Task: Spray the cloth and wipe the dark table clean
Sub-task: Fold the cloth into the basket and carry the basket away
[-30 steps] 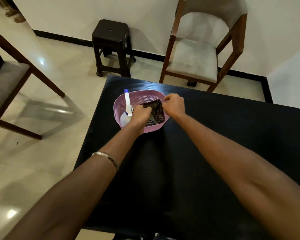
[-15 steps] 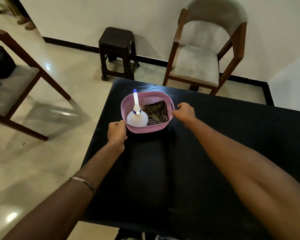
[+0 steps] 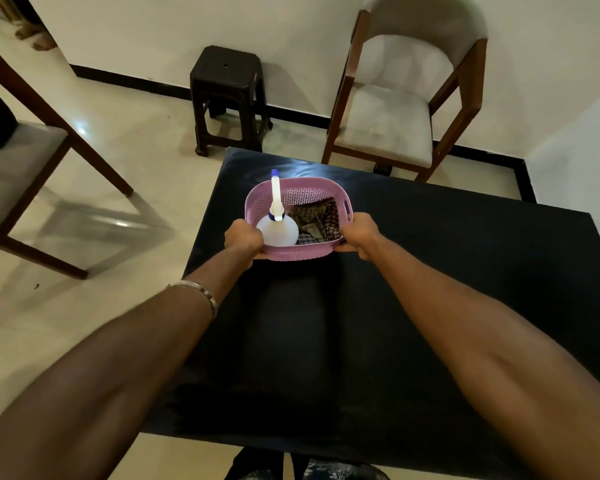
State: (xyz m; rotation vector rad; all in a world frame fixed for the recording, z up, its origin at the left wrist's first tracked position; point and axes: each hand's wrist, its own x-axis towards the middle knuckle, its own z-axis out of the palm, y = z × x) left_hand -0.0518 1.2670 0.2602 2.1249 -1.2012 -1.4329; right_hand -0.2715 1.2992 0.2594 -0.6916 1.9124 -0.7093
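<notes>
I grip the pink basket (image 3: 297, 252) with both hands: my left hand (image 3: 244, 238) closes on its left end, my right hand (image 3: 360, 232) on its right end. It is near the middle of the frame, on the dark table (image 3: 430, 289). Inside, the spray bottle (image 3: 279, 227) lies at the left and the checked cloth (image 3: 317, 220) at the right.

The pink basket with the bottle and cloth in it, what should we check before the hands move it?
1. Left hand grips the pink perforated plastic basket at its near left corner: ok.
2. Right hand grips its near right corner: ok.
3. White plastic spray bottle with blue-tipped nozzle upright inside: ok.
4. Checked cloth fully inside: ok.
5. Black table bare nearer the person: ok.
6. Basket lifted off the table: cannot tell.
</notes>
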